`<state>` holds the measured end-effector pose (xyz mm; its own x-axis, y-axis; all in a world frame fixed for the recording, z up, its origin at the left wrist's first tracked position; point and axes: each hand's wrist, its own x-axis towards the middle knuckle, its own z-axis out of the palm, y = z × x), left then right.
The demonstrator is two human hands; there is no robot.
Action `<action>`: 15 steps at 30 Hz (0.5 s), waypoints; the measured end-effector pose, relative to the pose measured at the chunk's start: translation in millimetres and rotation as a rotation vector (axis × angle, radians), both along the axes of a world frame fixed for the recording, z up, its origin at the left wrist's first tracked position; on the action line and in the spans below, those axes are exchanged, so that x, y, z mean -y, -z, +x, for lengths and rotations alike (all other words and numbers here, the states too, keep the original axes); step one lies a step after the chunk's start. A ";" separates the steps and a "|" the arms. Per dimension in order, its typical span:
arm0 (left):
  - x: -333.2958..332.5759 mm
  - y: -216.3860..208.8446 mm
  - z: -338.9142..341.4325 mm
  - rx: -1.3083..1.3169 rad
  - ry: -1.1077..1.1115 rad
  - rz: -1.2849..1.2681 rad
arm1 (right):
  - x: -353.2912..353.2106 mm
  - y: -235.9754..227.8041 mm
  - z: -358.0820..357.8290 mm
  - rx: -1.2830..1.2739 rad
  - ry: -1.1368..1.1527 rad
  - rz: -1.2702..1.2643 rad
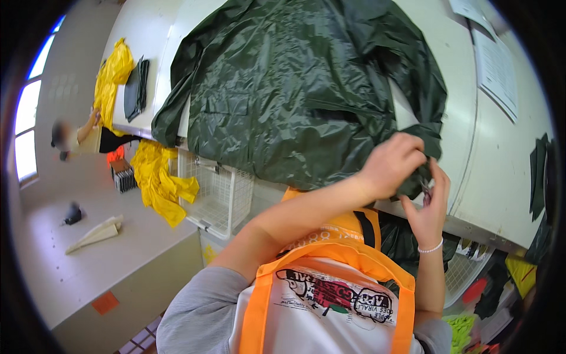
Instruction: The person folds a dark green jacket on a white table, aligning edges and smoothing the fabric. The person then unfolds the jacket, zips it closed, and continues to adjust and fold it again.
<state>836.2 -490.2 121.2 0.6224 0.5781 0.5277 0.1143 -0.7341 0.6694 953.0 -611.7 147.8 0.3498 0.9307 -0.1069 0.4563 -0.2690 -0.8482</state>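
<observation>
A dark green, shiny raincoat (283,112) lies spread over the white table, its sleeves out to both sides. My left hand (394,165) reaches across to the right and has its fingers closed on the end of the raincoat's right-side sleeve, at the table's near edge. Just beside it is my right hand (433,203), a beaded bracelet on its wrist. In its grip is a small pair of metal snips (425,192), close against the sleeve cloth. Folds of the sleeve and my fingers partly hide the snips' tips.
White wire baskets (227,200) stand below the table edge, one with yellow garments (156,183) hanging over it. Folded dark green pieces (137,88) lie at left. Paper sheets (496,74) lie at far right. Another person (82,138) works beyond the table's left end.
</observation>
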 end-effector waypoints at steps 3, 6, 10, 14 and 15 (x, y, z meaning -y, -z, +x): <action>8.0 -0.2 -6.8 0.017 0.011 -0.139 | 3.0 0.9 -29.8 0.132 0.077 0.034; -9.8 -2.8 -45.7 -0.018 0.193 -0.255 | 6.7 20.4 -33.9 0.227 -0.001 -0.073; -60.2 21.7 -194.8 -0.302 -0.008 -0.171 | 45.2 33.1 -29.7 0.523 0.079 -0.297; -93.6 64.9 -403.4 -0.659 -0.470 -0.103 | 40.7 6.0 -94.7 0.338 0.577 -0.294; -93.4 72.8 -438.1 -0.775 -0.508 -0.052 | 25.9 12.0 -127.1 0.431 0.514 -0.164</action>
<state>398.1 -396.8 48.4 0.4558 0.8894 0.0362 0.8434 -0.4445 0.3019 825.9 -637.7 135.8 0.7853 0.6190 0.0150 0.5236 -0.6510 -0.5495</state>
